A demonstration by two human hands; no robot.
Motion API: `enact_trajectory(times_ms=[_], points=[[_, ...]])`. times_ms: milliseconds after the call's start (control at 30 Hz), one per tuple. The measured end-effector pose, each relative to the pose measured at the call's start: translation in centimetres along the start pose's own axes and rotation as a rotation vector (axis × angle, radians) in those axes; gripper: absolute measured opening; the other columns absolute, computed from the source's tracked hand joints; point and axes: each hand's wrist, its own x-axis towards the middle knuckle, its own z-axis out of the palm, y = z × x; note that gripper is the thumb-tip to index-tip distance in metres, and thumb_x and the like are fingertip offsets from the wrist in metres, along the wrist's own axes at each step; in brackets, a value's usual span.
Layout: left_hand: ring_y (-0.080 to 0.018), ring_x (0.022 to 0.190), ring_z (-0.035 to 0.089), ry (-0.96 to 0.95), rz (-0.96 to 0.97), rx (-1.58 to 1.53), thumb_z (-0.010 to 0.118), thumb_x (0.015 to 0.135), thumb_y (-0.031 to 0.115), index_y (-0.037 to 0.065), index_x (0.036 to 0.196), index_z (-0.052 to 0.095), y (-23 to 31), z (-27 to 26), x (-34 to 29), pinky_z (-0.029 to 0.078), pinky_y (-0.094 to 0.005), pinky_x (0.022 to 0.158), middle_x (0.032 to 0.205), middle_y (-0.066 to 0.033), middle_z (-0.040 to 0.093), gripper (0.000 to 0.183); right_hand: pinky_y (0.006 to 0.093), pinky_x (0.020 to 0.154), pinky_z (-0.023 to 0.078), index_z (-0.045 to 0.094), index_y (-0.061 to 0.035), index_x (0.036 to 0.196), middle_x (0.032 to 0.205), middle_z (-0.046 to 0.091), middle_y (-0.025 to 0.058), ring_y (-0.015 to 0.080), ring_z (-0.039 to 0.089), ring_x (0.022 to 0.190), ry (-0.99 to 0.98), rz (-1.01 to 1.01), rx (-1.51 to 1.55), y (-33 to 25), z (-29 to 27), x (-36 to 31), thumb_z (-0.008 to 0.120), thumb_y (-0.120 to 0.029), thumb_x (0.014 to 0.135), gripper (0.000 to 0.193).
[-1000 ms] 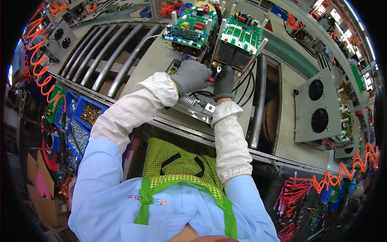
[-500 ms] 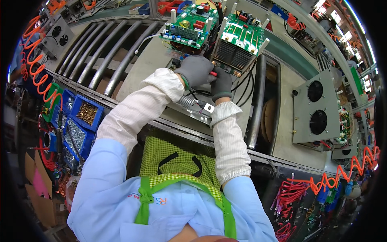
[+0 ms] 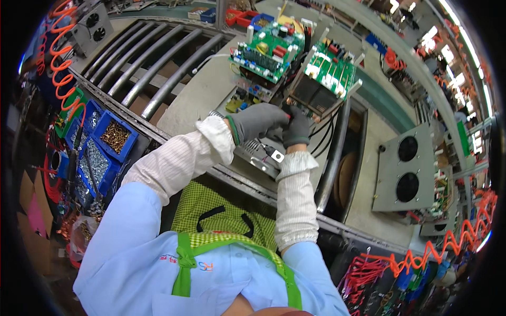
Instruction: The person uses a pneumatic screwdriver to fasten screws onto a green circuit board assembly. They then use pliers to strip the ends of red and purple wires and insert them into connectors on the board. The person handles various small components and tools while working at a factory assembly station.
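Note:
My left hand (image 3: 262, 122) and my right hand (image 3: 296, 127), both in grey gloves, meet at the near side of an opened electrical unit. Their fingers are closed together round a small red piece (image 3: 288, 118), mostly hidden, whose kind I cannot make out. Just beyond stand a green circuit board (image 3: 267, 51) with many components and a second green board (image 3: 332, 68) above a dark finned heat sink (image 3: 312, 95). Black cables (image 3: 328, 134) curve beside my right hand. Below the hands a white tab with a hole (image 3: 277, 156) sticks out near a coiled grey cable.
Metal rollers (image 3: 153, 68) lie to the left, another roller (image 3: 334, 158) to the right. A grey panel with two fans (image 3: 392, 168) stands at the right. Blue bins (image 3: 118, 136) of screws sit at the left, with orange coiled hoses (image 3: 64, 58) above. Red cables (image 3: 363, 274) hang at lower right.
The view has shifted, so the unit appears lower and farther right. Both hands stay together by the heat sink, with the left glove now lying flatter and the red piece less visible.

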Motion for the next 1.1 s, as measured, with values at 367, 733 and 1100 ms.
enact_trajectory(times_ms=[367,733,1100], points=[[-0.0124,0.073,0.058,0.290,-0.164,-0.167,0.058,0.089,0.010,0.004,0.099,0.061,-11.3,4.9,-4.2,0.049,-0.0267,0.060,0.083,-0.0022,0.058,0.012,0.0352,0.053,0.048,0.065,-0.0036,0.099,0.085,0.070,0.0093,0.0219,0.062,0.065,-0.088,0.826,1.419,0.5,0.8,1.1,0.055,-0.020,0.091,0.021],[-0.0174,0.061,0.056,0.713,0.282,0.054,0.050,0.094,0.020,0.005,0.100,0.057,-14.2,3.4,8.5,0.045,-0.0319,0.053,0.075,-0.0057,0.058,0.018,0.0376,0.078,0.054,0.062,-0.0012,0.106,0.099,0.068,0.0131,0.0267,0.065,0.087,-0.037,0.937,1.511,0.2,0.4,1.1,0.054,-0.017,0.092,0.022],[-0.0371,0.086,0.063,0.685,0.314,0.493,0.064,0.082,0.011,0.004,0.110,0.053,-12.2,1.7,10.3,0.053,-0.0397,0.074,0.095,-0.0174,0.066,0.031,0.0333,0.070,0.053,0.068,-0.0024,0.100,0.095,0.071,0.0114,0.0233,0.067,0.082,-0.034,0.345,0.888,0.5,-0.6,-0.1,0.063,-0.007,0.084,0.018]])
